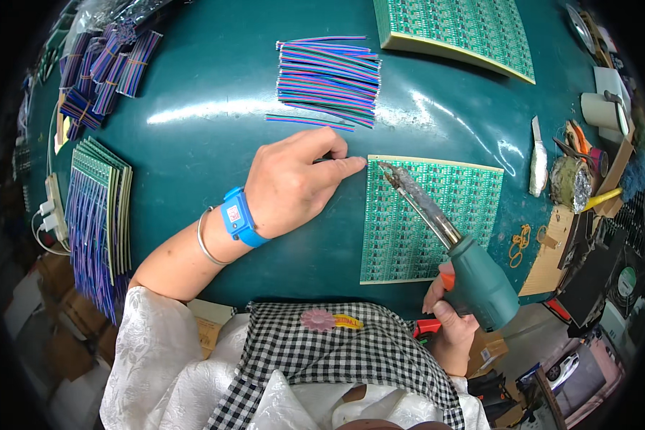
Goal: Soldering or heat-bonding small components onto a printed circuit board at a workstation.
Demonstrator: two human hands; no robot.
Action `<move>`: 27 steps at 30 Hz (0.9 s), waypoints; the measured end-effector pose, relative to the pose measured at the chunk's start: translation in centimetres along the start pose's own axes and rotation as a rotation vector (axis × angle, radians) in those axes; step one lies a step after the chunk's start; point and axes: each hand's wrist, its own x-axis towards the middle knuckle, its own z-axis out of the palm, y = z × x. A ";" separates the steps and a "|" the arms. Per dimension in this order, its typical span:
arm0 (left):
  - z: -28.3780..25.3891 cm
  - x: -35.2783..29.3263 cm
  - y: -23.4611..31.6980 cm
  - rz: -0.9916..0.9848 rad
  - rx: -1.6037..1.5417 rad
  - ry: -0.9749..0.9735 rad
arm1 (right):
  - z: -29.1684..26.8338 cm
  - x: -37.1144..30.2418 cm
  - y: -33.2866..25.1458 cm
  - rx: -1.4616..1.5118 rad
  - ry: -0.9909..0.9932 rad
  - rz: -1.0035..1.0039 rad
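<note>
A green circuit board panel [430, 236] with rows of small parts lies flat before me. My left hand [294, 179] rests at its upper left corner, thumb and index finger pinched together at the edge; whatever they hold is too small or hidden to make out. My right hand [453, 324] grips a green soldering gun [484, 287] with a red trigger. The gun's metal tip [388, 172] is over that same corner, close to my left fingertips. Beyond my left hand lies a loose pile of thin multicoloured wires [328, 79].
A thick stack of board panels [459, 36] stands at the far right. Leftward are bundled wires [107, 68] and boards with wires attached [97, 208], beside a power strip [54, 208]. Rubber bands [519, 247], a foil-wrapped blade [538, 161] and a tape roll [573, 183] lie rightward.
</note>
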 end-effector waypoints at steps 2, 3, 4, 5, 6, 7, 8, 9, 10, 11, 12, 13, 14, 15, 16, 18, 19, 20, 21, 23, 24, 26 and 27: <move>0.0 0.0 0.1 0.000 0.012 -0.011 | -0.1 0.2 0.2 0.057 -0.030 -0.017; 0.0 0.1 0.1 0.001 0.016 -0.013 | -0.4 0.4 0.4 0.049 -0.070 -0.031; 0.0 0.1 0.1 0.002 0.020 -0.014 | -0.5 0.5 0.6 0.041 -0.110 -0.045; 0.0 0.1 0.1 0.003 0.024 -0.015 | -0.5 0.5 0.7 0.048 -0.099 -0.034; 0.0 0.1 0.1 0.005 0.023 -0.012 | -0.4 0.5 0.7 0.057 -0.088 -0.022; 0.0 0.1 0.1 0.007 0.023 -0.009 | -0.3 0.6 0.7 0.065 -0.078 -0.010; 0.0 0.1 0.1 0.009 0.023 -0.005 | -0.3 0.6 0.8 0.068 -0.074 -0.005; 0.1 0.1 0.1 0.007 0.020 -0.004 | -0.4 0.6 0.8 0.071 -0.069 -0.002; 0.0 0.1 0.1 0.006 0.018 -0.003 | -0.4 0.6 0.9 0.073 -0.064 0.001; 0.0 0.1 0.1 0.004 0.015 -0.002 | -0.3 0.7 0.9 0.077 -0.065 -0.002; 0.1 0.1 0.2 0.002 0.019 -0.003 | -0.2 0.8 0.8 0.079 -0.065 -0.004; 0.1 0.1 0.2 -0.001 0.023 -0.003 | -0.2 0.9 0.8 0.081 -0.064 -0.007; 0.1 0.1 0.2 -0.003 0.026 -0.004 | -0.3 0.9 1.1 0.043 -0.076 -0.050; 0.1 0.1 0.2 -0.002 0.034 -0.006 | -0.6 1.0 1.6 0.006 -0.089 -0.094; 0.0 0.1 0.3 -0.001 0.041 -0.008 | -0.7 1.1 1.9 -0.032 -0.103 -0.137; 0.0 0.2 0.4 0.003 0.055 -0.010 | -0.6 1.0 1.6 0.096 -0.069 -0.076; 0.0 0.2 0.4 0.007 0.061 -0.009 | -0.5 0.9 1.3 0.160 -0.052 -0.044; 0.0 0.2 0.4 0.010 0.067 -0.009 | -0.2 0.9 0.9 0.189 -0.030 -0.035; 0.0 0.2 0.4 0.009 0.074 -0.014 | 0.0 0.8 0.4 0.216 -0.005 -0.026; 0.0 0.2 0.5 0.007 0.087 -0.024 | 0.2 0.7 0.1 0.227 0.021 -0.021; -0.1 0.2 0.5 0.004 0.087 -0.029 | 0.3 0.7 0.2 0.212 0.022 -0.027; -0.1 0.2 0.6 -0.001 0.088 -0.038 | 0.2 0.6 0.3 0.201 0.007 -0.026; -0.2 0.2 0.7 -0.001 0.091 -0.035 | 0.0 0.6 0.4 0.206 -0.013 -0.018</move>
